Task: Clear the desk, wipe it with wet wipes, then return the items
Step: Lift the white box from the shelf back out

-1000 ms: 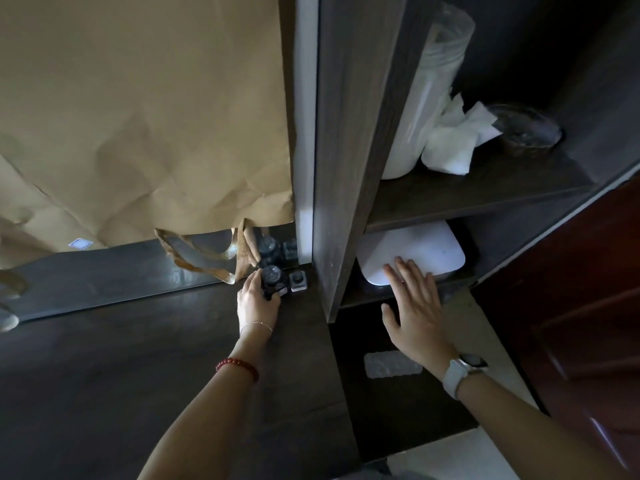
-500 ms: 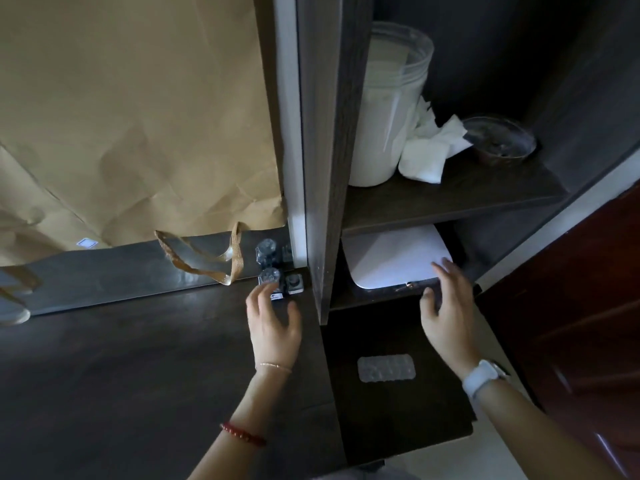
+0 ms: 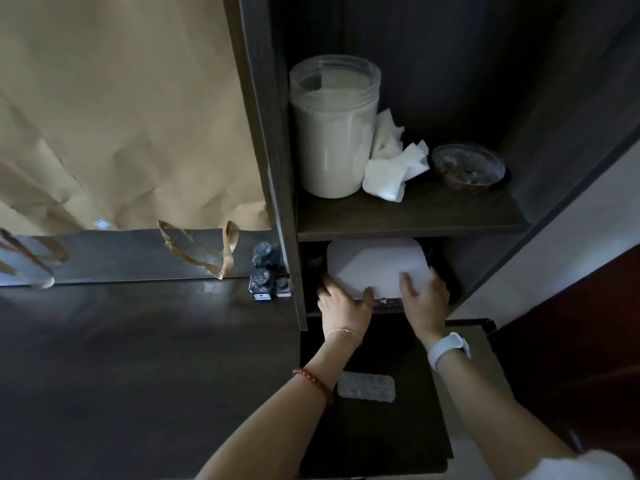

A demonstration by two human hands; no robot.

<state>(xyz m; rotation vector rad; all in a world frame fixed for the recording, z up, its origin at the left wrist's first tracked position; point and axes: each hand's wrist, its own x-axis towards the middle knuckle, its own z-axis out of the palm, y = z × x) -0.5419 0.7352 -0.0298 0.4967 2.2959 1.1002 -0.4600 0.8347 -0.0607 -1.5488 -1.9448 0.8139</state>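
Hands: both reach into the lower shelf compartment, onto the white box (image 3: pixel 375 263).
Left hand (image 3: pixel 343 303): fingers curled over the box's near-left corner, thumb on its front edge; gripping it.
Right hand (image 3: pixel 424 299): fingers lie across the box's near-right corner, laid on top; whether they curl under it, can't tell.
White box: flat, rounded corners, sits in the lower compartment under the upper shelf (image 3: pixel 408 216), at that compartment's front edge.
Upper shelf: clear jar (image 3: pixel 334 126) with pale contents at left, crumpled white wipes (image 3: pixel 391 168) touching its right side, glass bowl (image 3: pixel 467 168) near the right end.
Bench (image 3: pixel 138 358): dark top; small ink bottles (image 3: pixel 265 275) in the back-right corner against the shelf upright.
Paper bag (image 3: pixel 121 116): brown, stands along the bench's back edge, handles hanging down.
Blister pack (image 3: pixel 366 386): on the dark surface below the shelf, between the forearms.
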